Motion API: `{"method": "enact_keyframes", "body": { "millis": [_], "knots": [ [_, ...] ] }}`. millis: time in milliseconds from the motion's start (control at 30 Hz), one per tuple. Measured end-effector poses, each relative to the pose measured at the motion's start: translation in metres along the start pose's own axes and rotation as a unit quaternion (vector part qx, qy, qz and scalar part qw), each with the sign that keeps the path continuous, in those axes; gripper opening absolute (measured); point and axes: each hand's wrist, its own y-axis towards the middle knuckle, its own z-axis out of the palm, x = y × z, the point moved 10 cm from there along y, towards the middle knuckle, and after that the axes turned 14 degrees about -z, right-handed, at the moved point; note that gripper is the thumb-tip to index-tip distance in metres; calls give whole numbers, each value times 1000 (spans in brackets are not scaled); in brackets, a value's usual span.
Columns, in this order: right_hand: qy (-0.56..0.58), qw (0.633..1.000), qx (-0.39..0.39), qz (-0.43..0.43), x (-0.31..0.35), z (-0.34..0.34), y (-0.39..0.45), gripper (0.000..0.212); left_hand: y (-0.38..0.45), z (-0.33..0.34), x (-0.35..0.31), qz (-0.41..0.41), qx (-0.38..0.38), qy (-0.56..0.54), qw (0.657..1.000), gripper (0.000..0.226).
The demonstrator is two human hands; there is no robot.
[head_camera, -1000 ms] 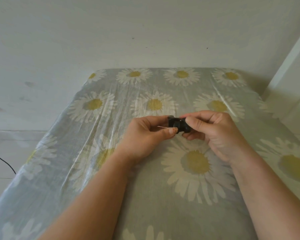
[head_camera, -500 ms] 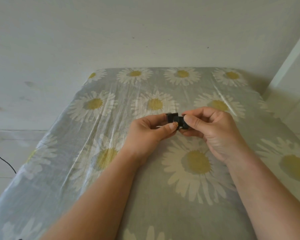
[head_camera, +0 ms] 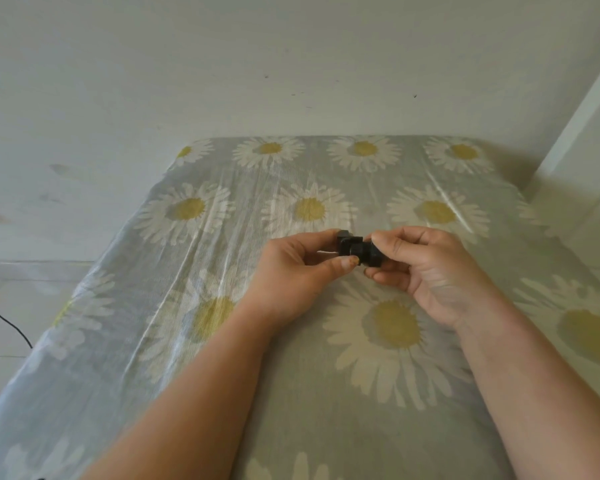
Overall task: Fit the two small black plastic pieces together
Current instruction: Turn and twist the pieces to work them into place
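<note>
Two small black plastic pieces meet between my hands above the middle of the table. The left black piece [head_camera: 345, 241] is pinched between thumb and fingers of my left hand [head_camera: 298, 271]. The right black piece [head_camera: 368, 257] is held by the fingertips of my right hand [head_camera: 426, 268]. The pieces touch each other end to end; the fingers hide their joint, so I cannot tell whether they are locked together. A thin pale thread or wire shows beside the left piece.
The table wears a grey cloth printed with white and yellow daisies [head_camera: 222, 341], wrinkled on the left. A white wall stands behind it and a white corner post [head_camera: 582, 126] at the right. A thin black cable [head_camera: 4, 317] lies on the floor at left.
Both hands have stayed together above the table centre, shifting slightly up. The two pieces remain pressed against each other, with the right piece turned a little in my fingers.
</note>
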Motion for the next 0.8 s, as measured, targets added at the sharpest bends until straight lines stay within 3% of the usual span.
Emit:
{"method": "enact_keyframes", "body": {
  "millis": [100,367,467,533,700,800],
  "knots": [
    [33,998,-1,51,-8,0,-2,12,-1,2,-2,7,7,9,1000,32],
    [25,992,-5,126,-19,-2,-10,24,-2,4,-10,36,8,27,999,34],
    [-60,996,9,64,-8,-5,-6,35,2,2,-1,4,7,9,1000,28],
    [-101,995,16,-5,7,-6,-3,48,6,0,8,-31,15,-59,998,25],
    [-209,957,66,-191,41,11,-4,37,11,4,18,-87,63,-230,967,34],
    [-242,940,71,-230,45,20,-8,43,10,7,17,-86,74,-249,962,36]
  ]
}}
